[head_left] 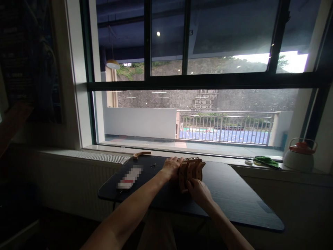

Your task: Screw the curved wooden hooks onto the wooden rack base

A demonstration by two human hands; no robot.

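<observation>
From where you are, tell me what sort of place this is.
Probably an ordinary indoor room, perhaps a lounge or break area: a dark table stands by a wide window, and what looks like a radiator sits low at the left.

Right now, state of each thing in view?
Slatted wooden piece: touched by both hands
Left hand: on its left side
Right hand: fingers at its near side
Curved wooden part: lying loose on the table
Blurred white object: flat on table
Kettle: upright, handle raised
Green cloth item: crumpled on the sill
Window: open or shut, can't tell
</observation>
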